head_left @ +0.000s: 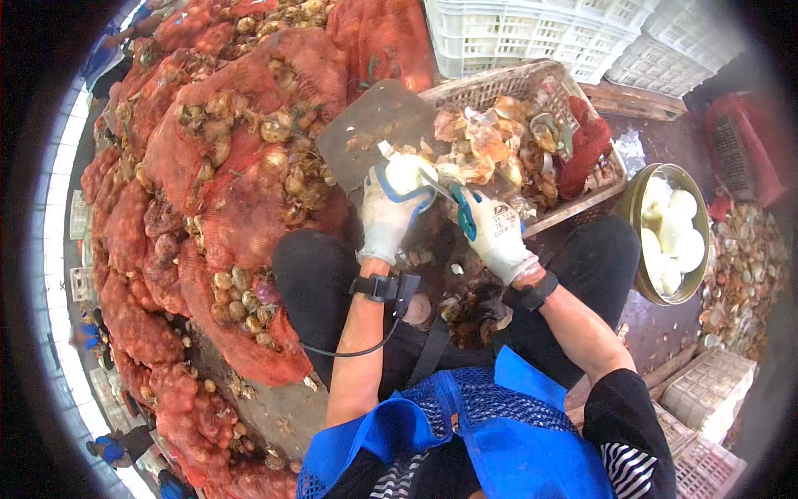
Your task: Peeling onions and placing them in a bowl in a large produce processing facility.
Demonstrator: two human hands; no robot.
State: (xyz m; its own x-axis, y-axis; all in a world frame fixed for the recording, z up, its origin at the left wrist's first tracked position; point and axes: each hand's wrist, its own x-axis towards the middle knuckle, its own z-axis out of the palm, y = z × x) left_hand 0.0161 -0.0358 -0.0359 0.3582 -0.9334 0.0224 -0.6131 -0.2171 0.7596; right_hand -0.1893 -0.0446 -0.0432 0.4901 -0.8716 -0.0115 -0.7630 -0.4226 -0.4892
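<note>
Left hand (388,209), in a white glove with blue trim, is wrapped around a peeled white onion (405,173), fingers curled over its top and sides. Right hand (492,233), same kind of glove, is closed on the teal handle of a small knife (445,193); blade runs up-left and its tip touches the onion's right side. The onion sits just above the person's knees, in front of the near edge of a wicker basket (549,218).

Basket is full of loose orange-brown onion skins (490,145), with a bit of red netting (588,141) at its right end. A flat grey board (370,125) leans at the basket's left corner, just behind the left hand.

To the right, near the right knee, a metal bowl (638,208) holds several peeled white onions (675,237). To the left, a big pile of red mesh sacks (224,166) packed with unpeeled onions. White plastic crates (532,33) stacked behind the basket. Black wristband on each wrist, a cable running off the left one. Blue apron (499,432) at bottom.
</note>
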